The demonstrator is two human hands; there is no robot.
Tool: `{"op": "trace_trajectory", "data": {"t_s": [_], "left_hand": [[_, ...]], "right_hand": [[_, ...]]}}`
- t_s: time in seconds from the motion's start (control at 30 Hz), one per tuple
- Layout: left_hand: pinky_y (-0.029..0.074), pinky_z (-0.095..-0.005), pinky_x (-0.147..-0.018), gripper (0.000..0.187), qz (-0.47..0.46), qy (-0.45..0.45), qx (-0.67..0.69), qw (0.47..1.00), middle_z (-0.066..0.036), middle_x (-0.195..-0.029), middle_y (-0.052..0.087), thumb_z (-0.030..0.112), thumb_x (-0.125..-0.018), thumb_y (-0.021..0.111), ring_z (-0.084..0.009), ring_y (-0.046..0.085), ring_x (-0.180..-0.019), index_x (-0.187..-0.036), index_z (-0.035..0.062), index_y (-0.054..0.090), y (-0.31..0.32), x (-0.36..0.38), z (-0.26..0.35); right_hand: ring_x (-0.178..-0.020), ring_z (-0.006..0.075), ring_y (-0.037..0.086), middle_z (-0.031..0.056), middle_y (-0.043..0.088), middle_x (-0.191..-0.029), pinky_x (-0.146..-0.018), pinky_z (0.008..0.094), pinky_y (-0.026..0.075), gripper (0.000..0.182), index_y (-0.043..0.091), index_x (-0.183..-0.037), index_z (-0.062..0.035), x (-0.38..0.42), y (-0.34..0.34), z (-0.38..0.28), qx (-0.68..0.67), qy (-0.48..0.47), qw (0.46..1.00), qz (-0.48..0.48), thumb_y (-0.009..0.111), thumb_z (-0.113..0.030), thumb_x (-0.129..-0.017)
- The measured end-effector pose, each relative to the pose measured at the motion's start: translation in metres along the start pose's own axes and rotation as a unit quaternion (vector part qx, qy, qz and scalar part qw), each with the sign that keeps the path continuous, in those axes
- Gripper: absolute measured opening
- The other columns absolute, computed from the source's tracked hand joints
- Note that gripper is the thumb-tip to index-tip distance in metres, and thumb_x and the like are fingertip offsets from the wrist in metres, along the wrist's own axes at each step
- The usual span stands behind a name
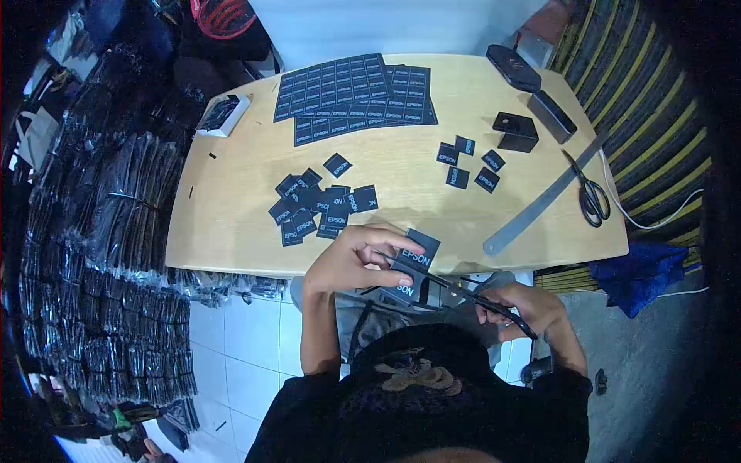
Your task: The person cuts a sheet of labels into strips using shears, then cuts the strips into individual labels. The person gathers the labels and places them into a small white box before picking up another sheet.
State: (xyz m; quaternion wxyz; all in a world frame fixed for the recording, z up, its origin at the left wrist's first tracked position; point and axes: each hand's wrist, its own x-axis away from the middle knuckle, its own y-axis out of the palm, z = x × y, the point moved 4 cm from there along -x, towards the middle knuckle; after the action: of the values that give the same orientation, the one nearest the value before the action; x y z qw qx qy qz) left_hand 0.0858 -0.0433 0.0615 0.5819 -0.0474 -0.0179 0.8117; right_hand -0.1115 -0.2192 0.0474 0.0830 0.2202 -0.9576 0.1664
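Observation:
My left hand (367, 258) pinches a small black strip of EPSON labels (417, 258) between thumb and fingers at the table's front edge. My right hand (525, 309) is closed on the handles of black scissors (463, 292), whose blades lie across the strip between two labels. Beyond my left hand, a loose pile of cut black EPSON squares (312, 202) lies on the wooden table (401, 170). A smaller group of squares (448, 153) is spread to the right.
Printed EPSON sheets (332, 89) overlap at the back. On the right are a metal ruler (532, 208), a second pair of scissors (593, 202), a black bracket (515, 133) and black cases (513, 69). A small box (224, 116) sits back left; bundled packets (127, 208) are stacked beside the table.

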Motion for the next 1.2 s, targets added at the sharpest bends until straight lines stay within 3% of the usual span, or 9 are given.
{"op": "trace_trajectory", "data": {"t_s": [0.2,0.27,0.5,0.57,0.7,0.77,0.83,1.17,1.2], "left_hand": [[0.032,-0.0146,-0.045,0.043,-0.005,0.008,0.008,1.000,-0.003,-0.089,0.066,0.002,-0.061,0.083,0.0003,0.050,-0.060,-0.102,0.0034,0.068,0.000,0.000,-0.002],[0.026,-0.0142,-0.044,0.039,-0.017,0.006,-0.013,1.000,-0.002,-0.098,0.066,0.003,-0.066,0.080,0.0038,0.036,-0.052,-0.103,0.0061,0.068,0.000,0.001,0.001],[0.025,-0.0143,-0.045,0.040,-0.016,0.011,-0.005,1.000,-0.002,-0.098,0.065,0.003,-0.065,0.080,0.0038,0.034,-0.051,-0.104,0.0064,0.068,-0.001,0.001,0.001],[0.028,-0.0134,-0.042,0.046,-0.011,0.009,0.012,1.000,-0.003,-0.094,0.065,0.001,-0.061,0.083,0.0032,0.049,-0.061,-0.104,0.0028,0.067,-0.003,0.001,-0.002],[0.036,-0.0148,-0.050,0.046,0.007,0.022,0.018,1.000,-0.002,-0.092,0.063,-0.002,-0.063,0.080,-0.0006,0.055,-0.073,-0.106,0.0002,0.065,-0.012,0.004,-0.005],[0.037,-0.0165,-0.053,0.046,0.033,-0.012,0.040,0.999,-0.002,-0.092,0.061,-0.003,-0.063,0.080,-0.0019,0.053,-0.073,-0.106,-0.0003,0.065,-0.018,0.007,-0.015],[0.024,-0.0167,-0.047,0.045,0.028,0.061,0.015,0.998,0.005,-0.066,0.055,-0.001,-0.066,0.079,0.0015,0.038,-0.054,-0.108,0.0048,0.065,-0.021,0.006,-0.012],[0.022,-0.0182,-0.047,0.044,0.009,0.059,-0.009,0.998,0.007,-0.062,0.052,0.001,-0.067,0.079,0.0008,0.035,-0.053,-0.109,0.0066,0.066,-0.012,0.002,-0.007],[0.026,-0.0181,-0.048,0.045,0.008,0.029,-0.008,1.000,0.005,-0.072,0.054,0.001,-0.064,0.081,-0.0001,0.037,-0.057,-0.107,0.0052,0.066,-0.012,0.002,-0.008]], "right_hand": [[-0.056,0.0162,0.050,0.0039,0.052,-0.061,-0.052,0.0309,0.039,0.034,0.055,-0.087,-0.0037,-0.001,0.001,0.003,-0.031,-0.001,1.000,0.004,0.074,-0.029,-0.075],[-0.056,0.0163,0.050,0.0041,0.052,-0.061,-0.052,0.0305,0.039,0.029,0.056,-0.084,-0.0038,0.000,0.002,0.004,-0.062,0.025,0.998,0.022,0.074,-0.025,-0.075],[-0.055,0.0193,0.052,0.0077,0.054,-0.062,-0.052,0.0316,0.039,0.028,0.057,-0.079,-0.0026,0.001,0.001,0.012,-0.003,-0.014,0.999,0.032,0.073,-0.025,-0.077],[-0.054,0.0209,0.053,0.0089,0.055,-0.062,-0.052,0.0328,0.039,0.029,0.057,-0.077,-0.0021,0.001,0.001,0.013,0.032,-0.001,0.999,0.037,0.073,-0.027,-0.078],[-0.054,0.0217,0.053,0.0090,0.055,-0.061,-0.051,0.0333,0.039,0.029,0.058,-0.076,-0.0021,0.004,0.002,0.015,0.002,-0.031,0.998,0.056,0.073,-0.027,-0.078],[-0.054,0.0213,0.054,0.0089,0.055,-0.061,-0.051,0.0333,0.039,0.029,0.057,-0.075,-0.0019,0.009,0.002,0.016,0.007,-0.022,0.997,0.075,0.073,-0.026,-0.078],[-0.054,0.0209,0.054,0.0085,0.056,-0.061,-0.051,0.0330,0.040,0.028,0.057,-0.075,-0.0018,0.011,0.004,0.022,0.008,-0.033,0.996,0.079,0.073,-0.025,-0.078],[-0.055,0.0173,0.054,0.0080,0.056,-0.061,-0.052,0.0322,0.040,0.029,0.059,-0.074,-0.0025,0.013,0.004,0.023,0.006,-0.031,0.996,0.080,0.075,-0.026,-0.075],[-0.054,0.0172,0.054,0.0078,0.056,-0.061,-0.051,0.0321,0.040,0.029,0.059,-0.073,-0.0027,0.013,0.005,0.027,0.010,-0.027,0.996,0.079,0.075,-0.026,-0.076]]}}
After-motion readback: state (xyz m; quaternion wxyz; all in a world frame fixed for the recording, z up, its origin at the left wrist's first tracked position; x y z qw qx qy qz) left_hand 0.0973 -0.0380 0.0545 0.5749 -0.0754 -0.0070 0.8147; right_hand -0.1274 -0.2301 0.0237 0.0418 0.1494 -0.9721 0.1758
